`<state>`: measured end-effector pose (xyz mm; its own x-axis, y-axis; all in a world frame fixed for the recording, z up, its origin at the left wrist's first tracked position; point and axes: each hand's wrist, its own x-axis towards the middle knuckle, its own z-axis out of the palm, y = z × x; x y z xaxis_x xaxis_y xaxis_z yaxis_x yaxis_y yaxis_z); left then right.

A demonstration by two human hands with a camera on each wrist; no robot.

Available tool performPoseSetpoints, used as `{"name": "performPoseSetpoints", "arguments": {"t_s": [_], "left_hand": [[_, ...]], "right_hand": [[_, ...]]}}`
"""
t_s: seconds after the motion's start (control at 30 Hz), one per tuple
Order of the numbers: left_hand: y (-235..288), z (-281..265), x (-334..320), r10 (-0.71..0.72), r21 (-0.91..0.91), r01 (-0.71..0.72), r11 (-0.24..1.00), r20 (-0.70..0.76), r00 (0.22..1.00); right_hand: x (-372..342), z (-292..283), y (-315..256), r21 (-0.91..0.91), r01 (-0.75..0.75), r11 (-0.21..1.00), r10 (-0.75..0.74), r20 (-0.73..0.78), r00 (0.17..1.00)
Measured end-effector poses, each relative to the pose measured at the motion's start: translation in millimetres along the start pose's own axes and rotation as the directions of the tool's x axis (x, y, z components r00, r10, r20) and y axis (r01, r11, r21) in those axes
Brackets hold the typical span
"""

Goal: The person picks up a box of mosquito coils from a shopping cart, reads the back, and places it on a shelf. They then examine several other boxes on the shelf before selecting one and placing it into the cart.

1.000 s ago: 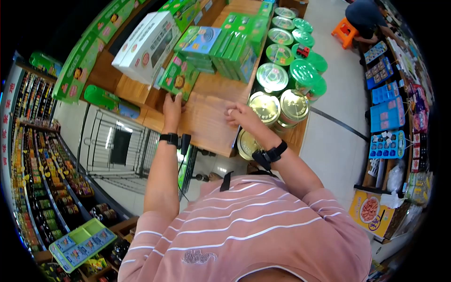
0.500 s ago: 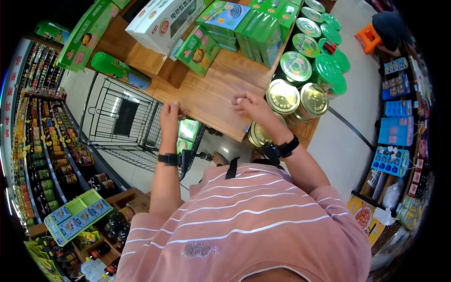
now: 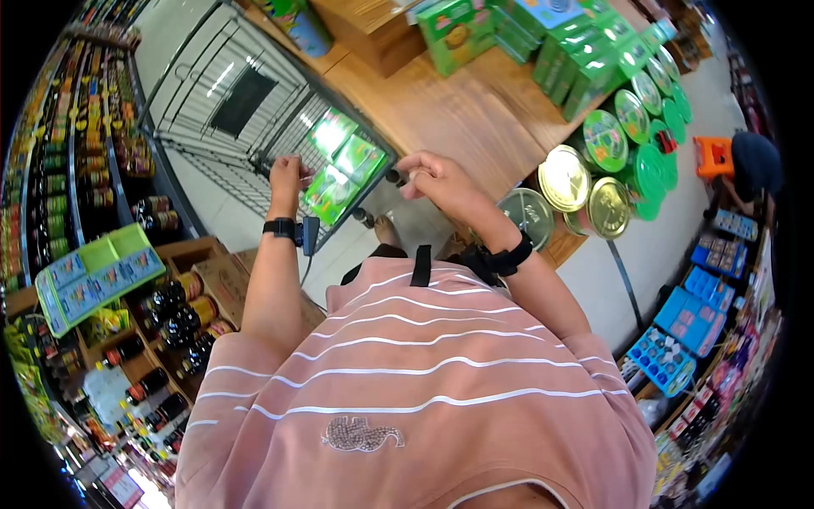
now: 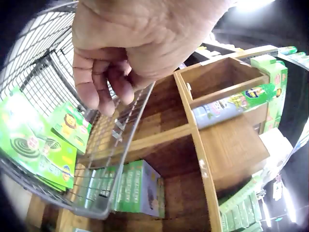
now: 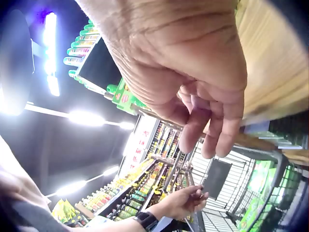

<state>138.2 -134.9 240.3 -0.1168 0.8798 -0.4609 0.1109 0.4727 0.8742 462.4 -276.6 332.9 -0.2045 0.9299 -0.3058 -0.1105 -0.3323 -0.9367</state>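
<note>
My left hand (image 3: 288,180) hovers at the near side of a wire shopping cart (image 3: 212,140), its fingers loosely curled around nothing. Flat green boxes (image 3: 360,161) lie in the cart, just right of that hand; in the left wrist view the boxes (image 4: 62,162) show coil pictures and a cartoon lion. My right hand (image 3: 434,180) is held in front of the wooden shelf (image 3: 441,110), near its corner, with bent, relaxed fingers and nothing in them. In the right wrist view its fingers (image 5: 212,130) hang down beside the wood, above the cart.
Green boxes (image 3: 458,34) stand on the shelf top, farther back. Gold-lidded tins (image 3: 564,178) and green-lidded ones line its right side. On the left are bottle shelves (image 3: 59,144) and a green tray (image 3: 102,276). A person sits near an orange stool (image 3: 714,158) at right.
My left hand has come away from a green box on the shelf, moving back beside the cart. The head view has turned left, and my right hand is now nearer the shelf's front corner.
</note>
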Motion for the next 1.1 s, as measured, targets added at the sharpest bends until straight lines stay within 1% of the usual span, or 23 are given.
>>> {"name": "performPoseSetpoints", "arguments": {"t_s": [0.1, 0.13, 0.17, 0.23, 0.27, 0.3, 0.37, 0.4, 0.47, 0.53, 0.6, 0.67, 0.77, 0.8, 0.9, 1.03, 1.07, 1.1], "left_hand": [[-19.1, -27.6, 23.1, -0.055, 0.009, 0.055, 0.998, 0.02, 0.998], [-27.4, -40.8, 40.3, -0.089, 0.002, 0.089, 0.996, 0.151, 0.985], [-41.0, -48.0, 54.8, -0.105, 0.017, 0.104, 0.994, 0.13, 0.986], [-42.6, -47.4, 60.2, -0.143, 0.048, 0.139, 0.989, 0.093, 0.985], [-43.8, -48.2, 64.5, -0.111, 0.116, 0.101, 0.988, 0.086, 0.99], [-54.5, -52.2, 81.1, -0.129, 0.14, 0.114, 0.984, 0.104, 0.986], [-60.1, -48.3, 96.7, -0.148, 0.139, 0.14, 0.98, 0.051, 0.988], [-73.7, -48.4, 114.5, -0.157, 0.173, 0.148, 0.974, 0.037, 0.987], [-84.0, -47.4, 138.2, -0.188, 0.289, 0.172, 0.942, 0.029, 0.982], [-90.8, -45.8, 159.1, -0.215, 0.402, 0.188, 0.896, 0.023, 0.976], [-99.3, -44.8, 176.8, -0.17, 0.49, 0.148, 0.859, 0.001, 0.985], [-128.1, -48.4, 212.0, -0.129, 0.6, 0.102, 0.793, 0.002, 0.992], [-127.7, -43.2, 230.4, -0.032, 0.716, -0.019, 0.698, 0.058, 0.998], [-130.0, -41.9, 237.9, -0.018, 0.718, -0.05, 0.694, 0.087, 0.996], [-137.5, -32.5, 258.4, 0.075, 0.77, -0.17, 0.614, 0.158, 0.985], [-149.3, -19.1, 284.9, 0.065, 0.742, -0.205, 0.638, 0.213, 0.975], [-148.0, -15.3, 288.7, 0.015, 0.77, -0.184, 0.611, 0.221, 0.975], [-155.7, -12.1, 294.6, 0.011, 0.757, -0.175, 0.629, 0.216, 0.976]], "right_hand": [[8.3, 18.5, -2.9, -0.01, -0.061, 0.998, 0.061, 0.006, 0.998], [11.8, 23.8, -2.2, -0.007, -0.08, 0.997, 0.081, 0.005, 0.997], [16.6, 28.4, -0.8, -0.004, -0.101, 0.995, 0.101, 0.004, 0.995], [27.1, 33.2, 6.5, -0.028, -0.159, 0.987, 0.16, 0.019, 0.987], [31.8, 35.2, 11.5, -0.038, -0.189, 0.981, 0.19, 0.023, 0.982], [37.3, 36.8, 17.7, -0.046, -0.215, 0.975, 0.217, 0.024, 0.976], [48.4, 39.9, 29.2, -0.06, -0.268, 0.961, 0.27, 0.021, 0.963], [53.4, 42.8, 31.1, -0.066, -0.293, 0.954, 0.294, 0.01, 0.956], [60.7, 48.1, 34.3, -0.075, -0.345, 0.936, 0.345, -0.019, 0.939], [72.2, 49.3, 53.8, -0.064, -0.38, 0.923, 0.379, -0.024, 0.925], [81.7, 52.2, 65.1, -0.043, -0.414, 0.909, 0.413, -0.031, 0.91], [85.3, 59.9, 69.0, -0.012, -0.451, 0.893, 0.45, -0.041, 0.892], [95.8, 65.5, 83.6, -0.014, -0.543, 0.84, 0.541, -0.071, 0.838], [98.5, 67.1, 89.1, -0.001, -0.539, 0.842, 0.538, -0.074, 0.84], [104.7, 70.6, 102.5, 0.039, -0.544, 0.838, 0.545, -0.076, 0.835], [106.7, 75.9, 111.5, 0.083, -0.58, 0.811, 0.585, -0.089, 0.806], [107.1, 77.0, 112.9, 0.088, -0.582, 0.808, 0.589, -0.099, 0.802], [106.3, 76.5, 115.0, 0.088, -0.59, 0.803, 0.596, -0.099, 0.796]]}}
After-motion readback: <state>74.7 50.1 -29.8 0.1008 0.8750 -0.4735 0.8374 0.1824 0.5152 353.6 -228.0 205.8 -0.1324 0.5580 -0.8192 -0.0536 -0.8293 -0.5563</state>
